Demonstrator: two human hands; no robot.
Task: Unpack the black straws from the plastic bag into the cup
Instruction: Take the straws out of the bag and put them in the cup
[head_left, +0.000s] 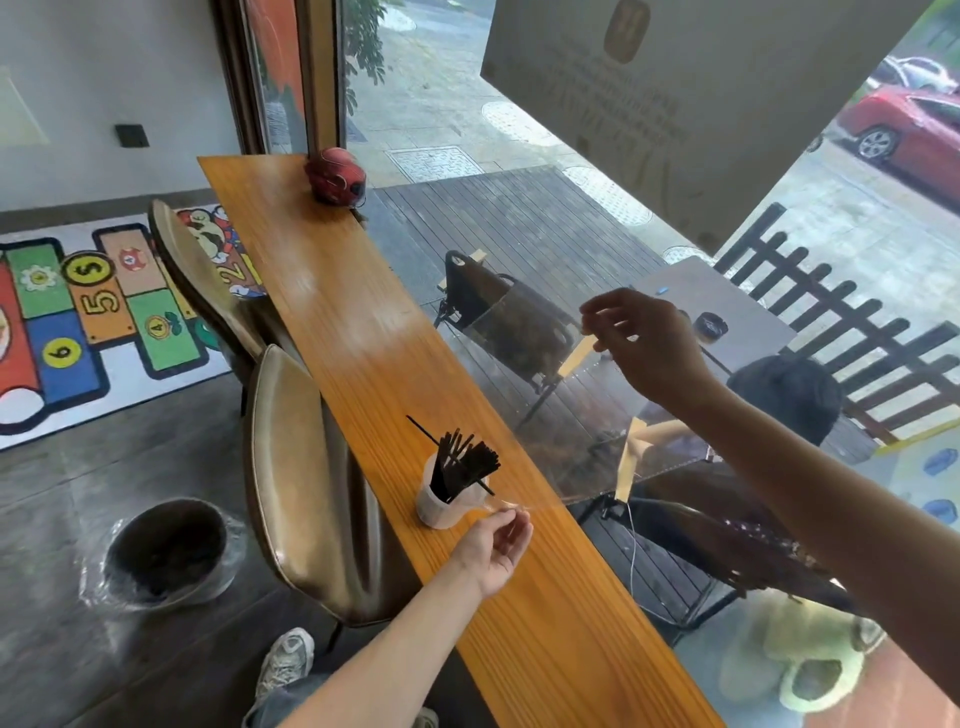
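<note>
A bundle of black straws (462, 465) stands in a translucent white cup (435, 506) on the narrow wooden counter (358, 322). One straw lies tilted across the cup's mouth. A clear plastic bag (566, 415) is stretched in the air above the counter between my two hands. My left hand (496, 545) pinches its lower corner just right of the cup. My right hand (644, 338) is raised higher and pinches the bag's upper edge. The bag looks empty.
A red helmet (335, 174) sits at the counter's far end. Two padded chairs (301, 478) stand along the left side, with a lined bin (166, 551) on the floor. A window (519, 223) borders the counter on the right.
</note>
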